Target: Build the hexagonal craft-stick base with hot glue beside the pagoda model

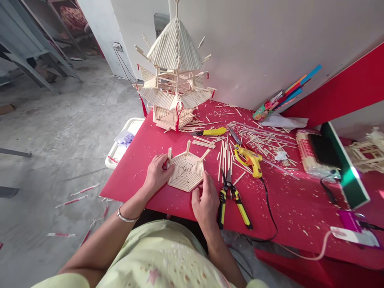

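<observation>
- Showing nearest, at six o'clock, a pale shirt [162, 260], leaning close against the tabletop [129, 176], probably for letting both forearms reach without stretching.
- Holding the web-patterned stick panel [186, 178] at the clock's centre, just ahead of the shirt, with short sticks jutting from its far corners.
- Closing the left hand [159, 174] on the panel's nine o'clock edge, thumb above and fingers around the outer side, beside one jutting stick.
- Curling the right hand [207, 202] narrowly around the four o'clock edge; hiding the underside of the grip, so cannot tell how firmly pressing.
- Bracing from opposite sides with both hands, presumably against sliding or turning; cannot tell whether resting flat or slightly lifted.
- Leaving the panel's middle uncovered, perhaps for viewing the rings of sticks.
- Resting the cutters [229, 186] at four o'clock, handles toward the shirt, seemingly for easy grasping.
- Lying at three o'clock, the glue gun [254, 161], probably set apart for sparing fingers from a hot nozzle.
- Spreading loose sticks [225, 154] at two o'clock, roughly lined up, likely for quick picking.
- Placing the yellow knife [214, 131] at one o'clock, beyond those sticks.
- Standing the tiered pagoda model [177, 50] at twelve o'clock, near the wall [255, 48], likely for staying away from moving elbows.
</observation>
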A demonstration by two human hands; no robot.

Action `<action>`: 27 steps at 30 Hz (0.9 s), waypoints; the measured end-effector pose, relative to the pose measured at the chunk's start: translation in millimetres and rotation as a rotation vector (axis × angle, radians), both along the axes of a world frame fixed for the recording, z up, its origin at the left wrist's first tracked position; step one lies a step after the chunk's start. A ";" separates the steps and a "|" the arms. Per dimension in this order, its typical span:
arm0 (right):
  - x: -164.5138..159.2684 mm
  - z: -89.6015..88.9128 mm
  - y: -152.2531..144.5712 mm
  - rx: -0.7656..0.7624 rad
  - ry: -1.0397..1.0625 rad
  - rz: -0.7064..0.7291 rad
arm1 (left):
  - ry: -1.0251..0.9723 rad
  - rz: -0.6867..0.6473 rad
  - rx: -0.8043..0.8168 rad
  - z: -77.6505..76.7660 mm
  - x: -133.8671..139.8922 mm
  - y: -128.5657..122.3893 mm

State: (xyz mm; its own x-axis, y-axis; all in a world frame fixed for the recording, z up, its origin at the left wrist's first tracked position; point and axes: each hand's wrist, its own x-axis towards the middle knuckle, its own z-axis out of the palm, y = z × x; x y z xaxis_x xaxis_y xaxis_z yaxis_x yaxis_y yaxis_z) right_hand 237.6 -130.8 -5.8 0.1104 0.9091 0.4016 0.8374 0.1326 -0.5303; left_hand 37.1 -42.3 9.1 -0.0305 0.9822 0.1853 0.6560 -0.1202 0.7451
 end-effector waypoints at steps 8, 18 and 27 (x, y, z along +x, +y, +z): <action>0.1 0.2 0.4 0.012 -0.010 0.004 | -0.007 -0.009 -0.008 0.0 -0.2 -0.5; 0.7 0.4 0.6 0.002 -0.005 0.015 | -0.004 -0.009 -0.009 0.2 -0.3 -0.5; 0.3 1.7 0.8 0.007 -0.004 0.013 | 0.019 -0.018 0.026 -0.1 -0.4 -0.8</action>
